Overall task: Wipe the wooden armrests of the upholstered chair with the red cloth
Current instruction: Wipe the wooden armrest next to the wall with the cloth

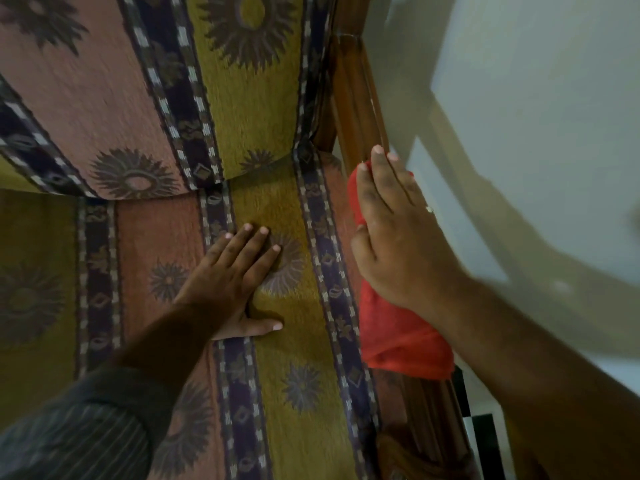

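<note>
My right hand [398,233] lies flat, fingers straight, pressing the red cloth [398,334] on the wooden armrest [356,98], approx. mid-rail. Cloth's soft, light, prob. bunches; press w/ palm. Left hand [235,278] spread beside armrest on seat cushion [298,393].

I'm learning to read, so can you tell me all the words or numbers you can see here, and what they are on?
There are none to read in this picture.
The chair cushion has only woven sunflowers and stripes, no letters.
The red cloth under the right hand is plain.
The wooden armrest and the wall show no label or sign.
The ring is too small to show any marking.
</note>
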A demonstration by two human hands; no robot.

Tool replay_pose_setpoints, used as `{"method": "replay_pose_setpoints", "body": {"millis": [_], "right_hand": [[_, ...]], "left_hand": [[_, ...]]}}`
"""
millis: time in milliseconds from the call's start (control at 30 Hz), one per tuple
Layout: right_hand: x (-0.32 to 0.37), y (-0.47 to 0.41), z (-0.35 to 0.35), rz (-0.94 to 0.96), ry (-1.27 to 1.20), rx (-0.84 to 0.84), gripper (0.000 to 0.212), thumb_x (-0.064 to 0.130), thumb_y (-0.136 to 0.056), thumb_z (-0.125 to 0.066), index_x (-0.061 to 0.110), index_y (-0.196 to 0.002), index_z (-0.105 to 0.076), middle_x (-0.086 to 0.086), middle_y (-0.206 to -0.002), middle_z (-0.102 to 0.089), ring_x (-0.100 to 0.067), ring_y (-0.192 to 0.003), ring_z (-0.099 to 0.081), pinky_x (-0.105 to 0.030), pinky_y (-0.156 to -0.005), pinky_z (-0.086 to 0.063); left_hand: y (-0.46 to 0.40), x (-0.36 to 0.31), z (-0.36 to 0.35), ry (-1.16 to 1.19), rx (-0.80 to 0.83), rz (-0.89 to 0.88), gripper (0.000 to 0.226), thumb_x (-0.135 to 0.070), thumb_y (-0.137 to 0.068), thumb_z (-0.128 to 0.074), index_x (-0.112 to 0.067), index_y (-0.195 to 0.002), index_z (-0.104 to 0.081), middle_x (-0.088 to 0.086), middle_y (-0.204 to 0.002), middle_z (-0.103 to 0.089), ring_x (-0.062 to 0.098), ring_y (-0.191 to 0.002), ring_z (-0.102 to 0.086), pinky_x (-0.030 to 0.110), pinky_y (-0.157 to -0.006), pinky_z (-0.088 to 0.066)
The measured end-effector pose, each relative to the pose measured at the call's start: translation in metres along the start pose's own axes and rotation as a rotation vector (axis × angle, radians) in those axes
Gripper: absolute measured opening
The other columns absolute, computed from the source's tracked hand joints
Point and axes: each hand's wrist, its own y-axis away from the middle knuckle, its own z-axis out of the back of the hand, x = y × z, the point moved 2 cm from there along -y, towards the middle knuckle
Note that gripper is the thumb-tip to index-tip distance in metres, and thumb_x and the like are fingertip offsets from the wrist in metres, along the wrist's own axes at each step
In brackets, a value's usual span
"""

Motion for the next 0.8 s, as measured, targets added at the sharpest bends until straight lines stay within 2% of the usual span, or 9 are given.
{"method": "replay_pose_setpoints", "body": {"millis": [167, 267, 333, 433, 567, 700, 800], "right_hand": [[-0.007, -0.049, 0.008, -0.004, -0.070, -0.055, 0.066, 0.032, -0.096, -0.025, -0.002, -0.153, -0.022, -0.024, -0.164, -0.018, -0.036, -0.153, -0.015, -0.050, -0.125, -0.015], [-0.018, -0.091, 0.016, -0.136, -0.213, -0.175, 0.062, 0.027, -0.102, -0.033, 0.001, -0.156, -0.015, -0.021, -0.166, -0.012, -0.031, -0.154, -0.012, -0.033, -0.124, -0.010], [-0.025, -0.117, 0.018, -0.219, -0.259, -0.216, 0.061, 0.028, -0.103, -0.032, 0.004, -0.156, -0.015, -0.019, -0.166, -0.015, -0.029, -0.153, -0.017, -0.026, -0.120, -0.012], [-0.027, -0.126, 0.015, -0.215, -0.245, -0.180, 0.060, 0.030, -0.101, -0.030, 0.004, -0.155, -0.025, -0.018, -0.161, -0.031, -0.029, -0.148, -0.031, -0.033, -0.120, -0.023], [-0.022, -0.083, 0.019, -0.156, -0.237, -0.099, 0.064, 0.030, -0.095, -0.030, 0.002, -0.152, -0.031, -0.018, -0.164, -0.024, -0.029, -0.152, -0.023, -0.031, -0.122, -0.014], [-0.018, -0.057, 0.016, -0.115, -0.199, -0.097, 0.064, 0.028, -0.092, -0.031, 0.001, -0.150, -0.035, -0.017, -0.163, -0.027, -0.029, -0.152, -0.022, -0.039, -0.124, -0.019], [-0.018, -0.080, 0.016, -0.091, -0.169, -0.087, 0.067, 0.031, -0.091, -0.027, 0.004, -0.151, -0.033, -0.015, -0.164, -0.025, -0.030, -0.153, -0.018, -0.048, -0.123, -0.022]], "left_hand": [[-0.002, 0.003, -0.002, 0.020, -0.029, 0.002, 0.121, -0.096, -0.070, -0.029, -0.010, -0.156, -0.021, 0.019, -0.163, -0.017, 0.038, -0.152, -0.010, 0.054, -0.122, -0.011], [-0.003, 0.003, -0.007, 0.030, -0.026, -0.002, 0.122, -0.096, -0.070, -0.027, -0.010, -0.156, -0.020, 0.020, -0.163, -0.018, 0.038, -0.152, -0.011, 0.054, -0.122, -0.011], [-0.003, 0.004, -0.012, 0.028, -0.021, 0.003, 0.122, -0.097, -0.070, -0.024, -0.011, -0.157, -0.017, 0.019, -0.164, -0.016, 0.038, -0.152, -0.010, 0.053, -0.122, -0.010], [-0.003, 0.004, -0.017, 0.016, -0.019, 0.004, 0.122, -0.097, -0.070, -0.022, -0.012, -0.157, -0.013, 0.019, -0.165, -0.011, 0.037, -0.153, -0.005, 0.054, -0.123, -0.009], [-0.001, 0.004, -0.008, 0.020, 0.002, 0.012, 0.122, -0.097, -0.070, -0.024, -0.012, -0.157, -0.013, 0.018, -0.165, -0.012, 0.037, -0.153, -0.005, 0.054, -0.122, -0.010], [-0.001, 0.002, -0.002, 0.041, 0.004, 0.013, 0.122, -0.097, -0.070, -0.025, -0.012, -0.156, -0.017, 0.018, -0.164, -0.014, 0.037, -0.152, -0.008, 0.053, -0.121, -0.012], [-0.002, 0.003, -0.003, 0.040, 0.021, 0.016, 0.121, -0.097, -0.071, -0.025, -0.011, -0.156, -0.021, 0.019, -0.163, -0.016, 0.038, -0.152, -0.010, 0.054, -0.120, -0.013]]}}
